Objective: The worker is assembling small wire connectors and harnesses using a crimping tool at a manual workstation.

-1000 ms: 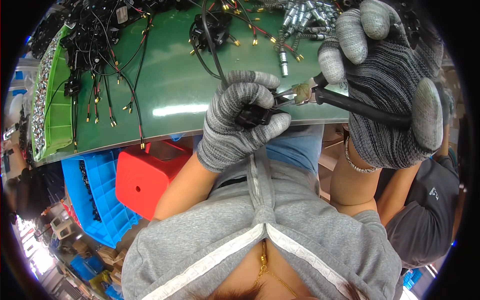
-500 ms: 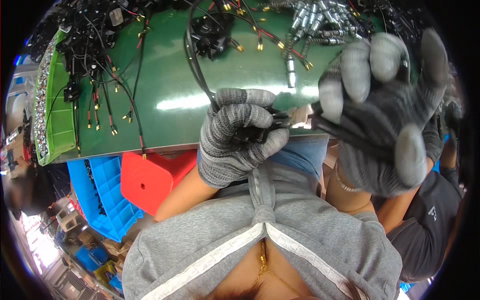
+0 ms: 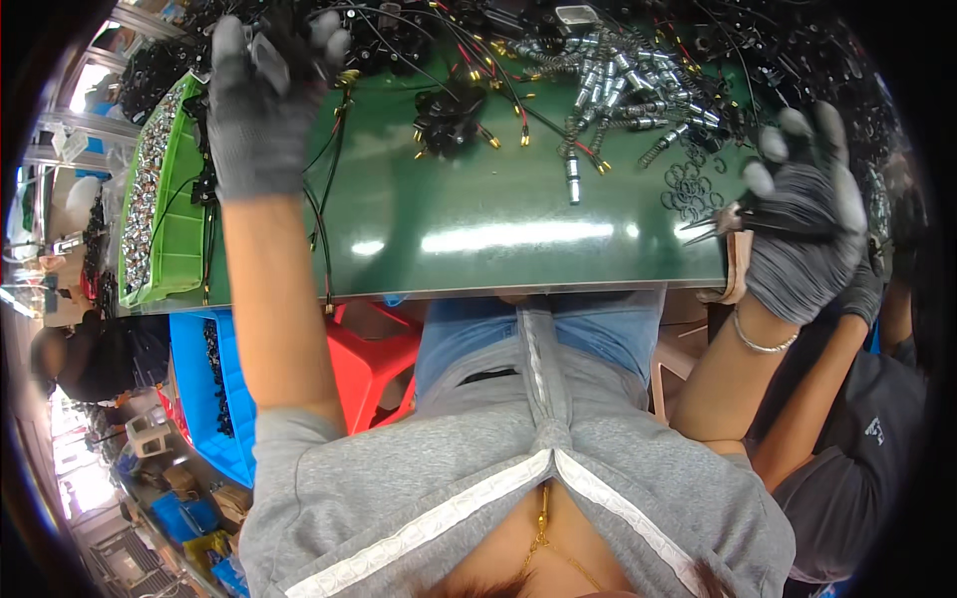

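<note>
- The left hand [image 3: 261, 95], in a grey knit glove, is stretched out to the far left of the green tabletop [image 3: 478, 239], fingers curled over the tangle of black cables [image 3: 329, 149] lying there; whether it actually pinches one I cannot tell (the fingertips are lost among the wires).
- The right hand [image 3: 802, 234], gloved the same way, hangs over the right end of the tabletop's near edge with fingers spread, its palm closed on a pair of black-handled needle-nose pliers [image 3: 718, 221] whose tips point left.
- Just beyond the pliers' tips lies a scatter of small black rings [image 3: 688, 189].
- Farther back sits a heap of silvery metal connectors [image 3: 608, 70] and springs, with one connector [image 3: 572, 177] lying apart near the middle.
- A small black bundle with gold-tipped leads [image 3: 449, 110] rests between the two hands.
- At the left end a green tray [image 3: 159, 229] holds small shiny parts.
- Below the tabletop edge are a red stool [image 3: 374, 364] and a blue bin [image 3: 204, 389].
</note>
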The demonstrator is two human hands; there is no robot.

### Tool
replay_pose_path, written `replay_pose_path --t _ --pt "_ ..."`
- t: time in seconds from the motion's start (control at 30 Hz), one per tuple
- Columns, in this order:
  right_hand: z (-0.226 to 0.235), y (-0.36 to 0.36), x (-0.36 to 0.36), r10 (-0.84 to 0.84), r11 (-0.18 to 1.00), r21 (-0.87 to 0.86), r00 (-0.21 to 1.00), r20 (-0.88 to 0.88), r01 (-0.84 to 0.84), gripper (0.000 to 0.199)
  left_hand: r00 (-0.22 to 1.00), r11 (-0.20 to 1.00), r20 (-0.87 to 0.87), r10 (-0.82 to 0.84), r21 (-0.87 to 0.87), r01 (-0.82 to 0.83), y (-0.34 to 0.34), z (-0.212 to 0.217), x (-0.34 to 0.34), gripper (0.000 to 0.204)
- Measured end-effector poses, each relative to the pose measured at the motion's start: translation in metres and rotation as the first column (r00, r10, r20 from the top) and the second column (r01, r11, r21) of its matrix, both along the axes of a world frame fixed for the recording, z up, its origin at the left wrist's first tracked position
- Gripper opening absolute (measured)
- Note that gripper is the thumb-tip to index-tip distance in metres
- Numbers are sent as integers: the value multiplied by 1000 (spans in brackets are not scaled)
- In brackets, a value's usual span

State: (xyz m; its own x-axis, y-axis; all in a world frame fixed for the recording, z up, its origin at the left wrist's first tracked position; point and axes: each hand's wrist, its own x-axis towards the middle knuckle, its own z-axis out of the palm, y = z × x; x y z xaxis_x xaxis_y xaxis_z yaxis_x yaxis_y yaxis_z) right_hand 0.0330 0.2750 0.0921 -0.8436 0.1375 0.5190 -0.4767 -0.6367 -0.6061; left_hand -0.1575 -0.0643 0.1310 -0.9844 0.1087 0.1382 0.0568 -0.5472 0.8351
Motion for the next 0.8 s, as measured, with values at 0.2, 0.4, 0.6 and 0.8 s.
replay_pose_path --t 0.2,0.4,0.6,0.8 --pt "-22 -38 -21 -442 584 764 897 15 275 38 903 142 -358 236 -907 -397 -43 -15 -51 91" --pt "-14 -92 -39 -622 -239 969 757 -199 59 26 786 77 -491 -377 -862 -502 -7 -72 25 64" --pt "-46 -106 -50 -605 -580 813 688 -400 -38 30 831 84 -544 -114 -839 -538 19 -103 41 42" --pt "-43 -83 -47 -646 -375 923 688 -331 91 25 930 691 -367 -7 -674 -260 -5 -81 66 37"
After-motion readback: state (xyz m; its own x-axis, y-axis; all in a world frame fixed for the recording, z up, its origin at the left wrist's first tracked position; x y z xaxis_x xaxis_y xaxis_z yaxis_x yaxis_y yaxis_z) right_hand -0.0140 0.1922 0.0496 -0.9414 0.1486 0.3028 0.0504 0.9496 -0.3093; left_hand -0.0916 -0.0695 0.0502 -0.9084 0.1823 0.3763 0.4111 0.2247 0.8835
